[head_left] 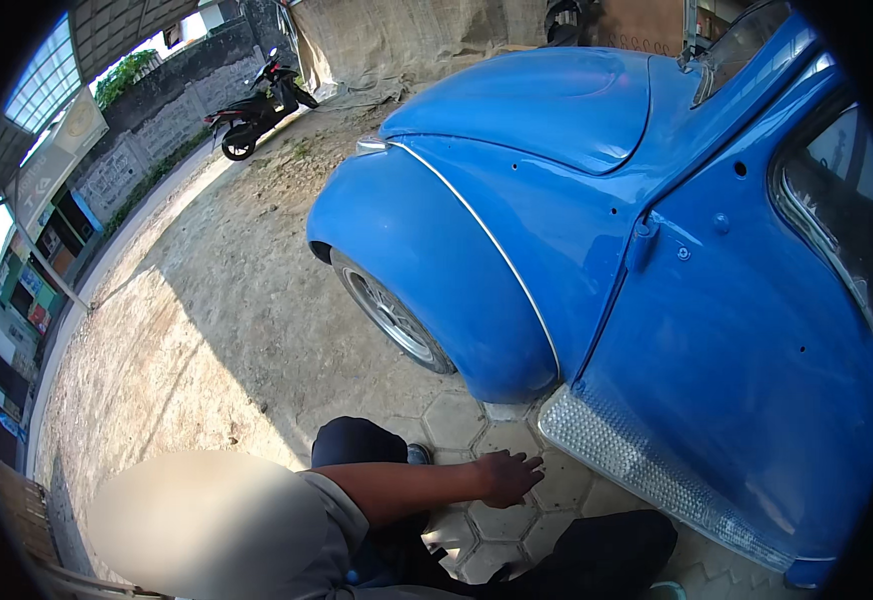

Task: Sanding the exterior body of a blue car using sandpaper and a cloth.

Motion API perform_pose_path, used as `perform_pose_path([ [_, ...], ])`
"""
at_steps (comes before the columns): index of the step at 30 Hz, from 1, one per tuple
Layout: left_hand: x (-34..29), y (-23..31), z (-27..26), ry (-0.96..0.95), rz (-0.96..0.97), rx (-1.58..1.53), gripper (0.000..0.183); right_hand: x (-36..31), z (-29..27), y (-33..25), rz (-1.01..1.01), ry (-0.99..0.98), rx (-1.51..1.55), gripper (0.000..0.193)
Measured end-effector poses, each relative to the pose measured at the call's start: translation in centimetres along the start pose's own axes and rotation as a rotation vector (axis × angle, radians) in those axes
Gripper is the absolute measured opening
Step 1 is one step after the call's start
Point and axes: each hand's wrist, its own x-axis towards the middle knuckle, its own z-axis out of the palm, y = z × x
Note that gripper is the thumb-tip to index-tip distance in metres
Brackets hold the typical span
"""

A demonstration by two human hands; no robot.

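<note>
My left hand (pixel 508 478) reaches in from the lower left above the hexagonal paving, between my dark-trousered knees. Its fingers look slightly spread, and nothing shows in them. Nearest to it is the ridged metallic running board (pixel 647 470) below the door of a blue rounded car (pixel 727 330). The hand appears apart from the board. Ahead of the hand, the blue front fender (pixel 437 250) curves over a front wheel (pixel 389 312) and is edged by a pale trim strip (pixel 487 228). My right hand does not show.
Hexagonal paving (pixel 455 420) meets bare ground (pixel 257 270), part shaded and part sunlit. A dark motor scooter (pixel 260 107) stands by a block wall (pixel 162 145) at the far left. Buildings and an awning line the left edge. A blurred oval hides part of the lower left.
</note>
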Motion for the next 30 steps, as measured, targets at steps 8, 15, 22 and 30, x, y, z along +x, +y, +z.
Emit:
perform_pose_path([
  [8, 0.8, -2.3, 1.8, -0.076, -0.077, -0.071, 0.085, 2.6, 1.5, -7.8, -0.128, 0.065, 0.112, 0.068],
  [15, 2.2, -3.6, 3.9, -0.096, -0.121, -0.081, 0.08, 4.5, 5.6, -5.2, -0.106, 0.048, 0.117, 0.064],
  [22, 2.8, -2.6, 2.9, -0.179, -0.119, -0.068, 0.08, 3.2, 7.3, -2.1, -0.052, 0.032, 0.139, 0.06],
  [30, 2.6, -2.3, 2.5, -0.115, -0.074, -0.066, 0.079, 1.9, 7.8, -0.2, -0.01, 0.021, 0.165, 0.055],
])
